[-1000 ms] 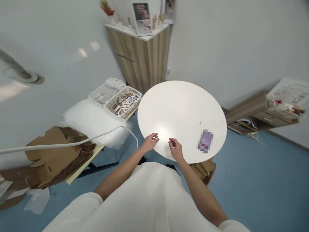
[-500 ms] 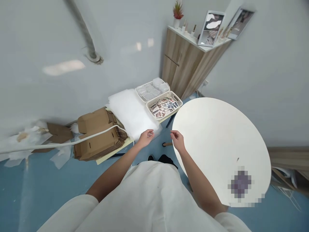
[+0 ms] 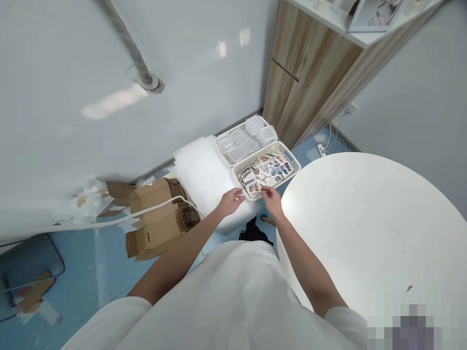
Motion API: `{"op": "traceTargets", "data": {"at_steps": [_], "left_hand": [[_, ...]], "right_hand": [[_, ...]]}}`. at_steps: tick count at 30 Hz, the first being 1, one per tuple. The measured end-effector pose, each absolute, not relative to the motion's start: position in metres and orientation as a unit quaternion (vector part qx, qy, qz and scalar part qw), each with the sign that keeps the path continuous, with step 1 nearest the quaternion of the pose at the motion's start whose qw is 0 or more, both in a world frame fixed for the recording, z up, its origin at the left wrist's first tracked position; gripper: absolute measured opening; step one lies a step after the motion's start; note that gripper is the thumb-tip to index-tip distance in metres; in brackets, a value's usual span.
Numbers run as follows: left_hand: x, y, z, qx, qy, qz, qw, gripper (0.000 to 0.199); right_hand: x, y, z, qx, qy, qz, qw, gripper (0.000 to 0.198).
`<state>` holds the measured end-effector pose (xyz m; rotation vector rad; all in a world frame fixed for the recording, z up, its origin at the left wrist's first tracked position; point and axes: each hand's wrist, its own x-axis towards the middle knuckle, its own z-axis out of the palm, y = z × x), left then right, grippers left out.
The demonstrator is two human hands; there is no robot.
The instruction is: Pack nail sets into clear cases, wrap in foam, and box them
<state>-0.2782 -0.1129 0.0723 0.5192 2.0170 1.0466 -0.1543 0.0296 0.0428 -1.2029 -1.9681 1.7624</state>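
My left hand (image 3: 232,201) hangs over the front of a white foam sheet stack (image 3: 204,170), fingers loosely bent, apart and with nothing in them. My right hand (image 3: 272,201) is at the near edge of a white perforated basket (image 3: 297,167), its fingertips by the rim; the fingers are loosely curled and I see nothing held. Printed nail sticker sheets (image 3: 279,169) fill this basket in a loose pile. Just behind it, a second white basket (image 3: 221,146) holds several clear plastic boxes (image 3: 249,144).
Flattened brown cardboard boxes (image 3: 160,228) lie left of the foam, with a white hose (image 3: 146,209) across them. A round white table (image 3: 365,209) stands at my right. Behind are a wooden cabinet (image 3: 310,63) and a power strip (image 3: 321,149) on the floor.
I have come closer to the baskets. Both hands have moved forward, the right one from beside the round table to the near rim of the sticker basket.
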Motion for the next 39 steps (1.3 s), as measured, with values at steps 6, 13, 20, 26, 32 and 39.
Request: {"op": "traceTargets", "data": {"at_steps": [6,13,20,26,32,39], "left_hand": [[-0.295,-0.058,0.056,0.146,0.793,0.404,0.431,0.050],[-0.306,-0.034,0.033,0.097,0.789,0.385,0.469,0.055],[-0.305,-0.036,0.031,0.145,0.793,0.364,0.467,0.056],[-0.309,-0.031,0.039,0.227,0.787,0.304,0.486,0.053],[-0.308,-0.027,0.044,0.299,0.781,0.274,0.475,0.048],[-0.302,-0.044,0.056,0.304,0.788,0.375,0.383,0.048]], "right_hand": [[-0.196,0.055,0.031,-0.370,-0.748,0.551,0.005,0.037],[-0.230,0.072,0.012,-0.350,-0.783,0.510,-0.059,0.039],[-0.242,0.074,0.004,-0.374,-0.803,0.461,-0.045,0.023],[-0.238,0.069,0.011,-0.417,-0.822,0.388,-0.025,0.027],[-0.210,0.071,0.032,-0.457,-0.805,0.377,0.039,0.031],[-0.176,0.067,0.056,-0.471,-0.742,0.464,0.114,0.031]]}}
